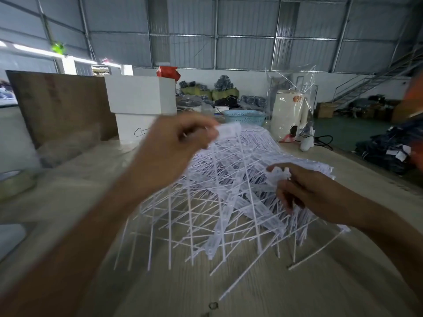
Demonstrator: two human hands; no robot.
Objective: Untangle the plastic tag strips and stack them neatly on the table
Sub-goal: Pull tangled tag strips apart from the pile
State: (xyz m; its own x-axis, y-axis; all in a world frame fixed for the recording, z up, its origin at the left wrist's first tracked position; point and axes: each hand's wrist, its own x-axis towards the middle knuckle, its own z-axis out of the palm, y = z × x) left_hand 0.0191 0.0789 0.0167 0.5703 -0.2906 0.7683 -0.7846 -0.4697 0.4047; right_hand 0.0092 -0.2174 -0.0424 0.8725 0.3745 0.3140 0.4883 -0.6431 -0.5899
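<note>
A big tangle of white plastic tag strips [219, 202] is lifted over the pale wooden table [263, 291], its thin stems crossing and hanging down to the tabletop. My left hand [174, 147], blurred, pinches the flat header of one strip at the top of the tangle, raised above the rest. My right hand [306, 188] grips another strip header lower down, on the right side of the tangle. More strips lie piled behind the tangle, towards the far edge.
At the back of the table stand a white box [142, 97], a brown board [59, 106], a blue basket [245, 117] and a cream appliance [288, 115] under clear plastic. A tape roll [16, 181] lies at the left. Dark clothing is heaped on the right.
</note>
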